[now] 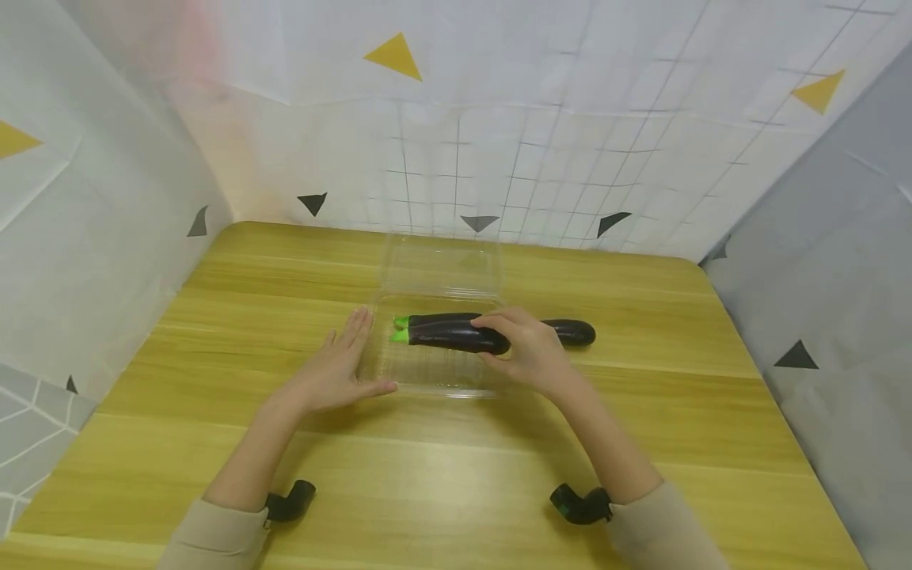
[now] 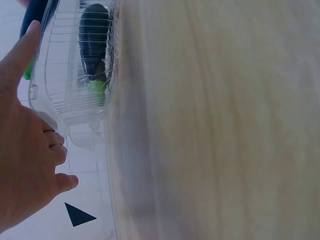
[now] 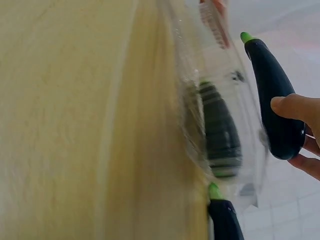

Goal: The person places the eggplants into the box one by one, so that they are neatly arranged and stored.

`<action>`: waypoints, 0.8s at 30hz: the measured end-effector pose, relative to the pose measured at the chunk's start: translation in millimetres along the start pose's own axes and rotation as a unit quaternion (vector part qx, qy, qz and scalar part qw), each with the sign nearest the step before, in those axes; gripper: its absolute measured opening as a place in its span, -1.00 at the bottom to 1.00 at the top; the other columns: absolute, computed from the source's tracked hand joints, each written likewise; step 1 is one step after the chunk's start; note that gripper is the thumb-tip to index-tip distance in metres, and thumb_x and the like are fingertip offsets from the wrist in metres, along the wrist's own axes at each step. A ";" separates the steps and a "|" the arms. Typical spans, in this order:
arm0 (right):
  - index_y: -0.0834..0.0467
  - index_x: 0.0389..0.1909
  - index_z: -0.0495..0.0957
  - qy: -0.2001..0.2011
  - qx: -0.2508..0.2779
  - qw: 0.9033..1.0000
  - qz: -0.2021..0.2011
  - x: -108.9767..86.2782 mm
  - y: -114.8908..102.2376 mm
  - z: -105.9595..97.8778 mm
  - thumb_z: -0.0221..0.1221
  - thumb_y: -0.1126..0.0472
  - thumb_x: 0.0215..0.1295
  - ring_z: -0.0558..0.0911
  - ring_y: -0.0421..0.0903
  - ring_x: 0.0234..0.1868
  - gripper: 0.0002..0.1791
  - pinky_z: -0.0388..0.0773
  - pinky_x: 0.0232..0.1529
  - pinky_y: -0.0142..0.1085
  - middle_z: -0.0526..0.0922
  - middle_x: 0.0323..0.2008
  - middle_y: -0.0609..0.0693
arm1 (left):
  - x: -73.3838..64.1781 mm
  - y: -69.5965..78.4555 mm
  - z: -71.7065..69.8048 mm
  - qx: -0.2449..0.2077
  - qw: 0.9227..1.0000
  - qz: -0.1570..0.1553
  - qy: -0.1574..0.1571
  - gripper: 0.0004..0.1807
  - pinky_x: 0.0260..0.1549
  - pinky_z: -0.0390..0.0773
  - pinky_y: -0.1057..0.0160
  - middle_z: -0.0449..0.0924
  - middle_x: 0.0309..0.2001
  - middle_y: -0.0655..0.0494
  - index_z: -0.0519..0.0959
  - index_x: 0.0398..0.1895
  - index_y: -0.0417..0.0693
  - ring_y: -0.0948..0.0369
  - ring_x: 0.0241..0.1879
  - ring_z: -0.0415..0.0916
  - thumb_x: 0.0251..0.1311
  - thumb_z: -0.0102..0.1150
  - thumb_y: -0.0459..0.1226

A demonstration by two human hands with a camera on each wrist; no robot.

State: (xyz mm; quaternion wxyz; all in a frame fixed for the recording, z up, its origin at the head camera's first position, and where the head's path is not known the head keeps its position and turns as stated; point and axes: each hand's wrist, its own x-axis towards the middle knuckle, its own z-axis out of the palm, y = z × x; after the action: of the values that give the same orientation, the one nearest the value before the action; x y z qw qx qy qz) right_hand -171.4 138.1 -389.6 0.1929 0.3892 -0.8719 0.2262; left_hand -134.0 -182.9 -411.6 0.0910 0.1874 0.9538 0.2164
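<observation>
A clear plastic clamshell box [image 1: 431, 376] lies on the table with its lid [image 1: 442, 265] folded back. Inside it rests a dark purple eggplant [image 2: 94, 37] with a green stem, seen through the wall in both wrist views. My right hand [image 1: 530, 352] grips a second eggplant [image 3: 272, 97] near its blunt end and holds it above the box, its green stem pointing left. Beyond that hand, a third eggplant [image 1: 575, 332] lies on the table right of the box, partly hidden. Fingers straight, my left hand [image 1: 335, 372] is at the box's left edge.
The wood-grain table [image 1: 442, 475] reaches back to a white hanging sheet [image 1: 342, 150] with triangles and grid lines. Grey-white sheets stand at both sides. Black curved pieces [image 1: 292, 500] sit at both wrists by the sleeves.
</observation>
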 end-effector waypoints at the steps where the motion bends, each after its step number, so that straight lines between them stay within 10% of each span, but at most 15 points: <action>1: 0.09 -0.01 0.63 -0.005 0.002 1.000 0.001 1.0 -1.3 2.9 0.50 0.22 -0.09 0.66 -0.01 -0.13 -0.48 0.65 -0.30 -0.18 0.64 -0.05 0.04 | 0.0 0.0 -0.2 -0.002 1.000 0.000 0.000 0.30 0.38 -0.26 -0.16 -0.51 0.52 -0.10 -0.38 0.51 -0.18 0.06 0.49 -0.49 0.05 0.06 0.40; 24: 0.08 0.03 0.61 -0.127 -0.049 0.987 0.086 10.0 -6.9 36.9 0.46 0.10 0.02 0.59 -0.02 0.02 -0.50 0.64 -0.26 -0.21 0.62 0.02 -0.01 | 0.7 -2.8 1.5 0.003 1.000 0.005 0.007 0.29 0.38 -0.25 -0.16 -0.47 0.52 -0.13 -0.36 0.51 -0.19 0.05 0.49 -0.48 0.06 0.08 0.38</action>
State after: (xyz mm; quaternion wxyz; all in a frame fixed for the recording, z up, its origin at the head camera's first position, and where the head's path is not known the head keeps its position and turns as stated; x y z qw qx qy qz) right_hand -178.3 108.0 -413.1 0.0786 0.3282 -0.9296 0.1480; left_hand -135.2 -184.4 -414.2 0.0824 0.1914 0.9541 0.2150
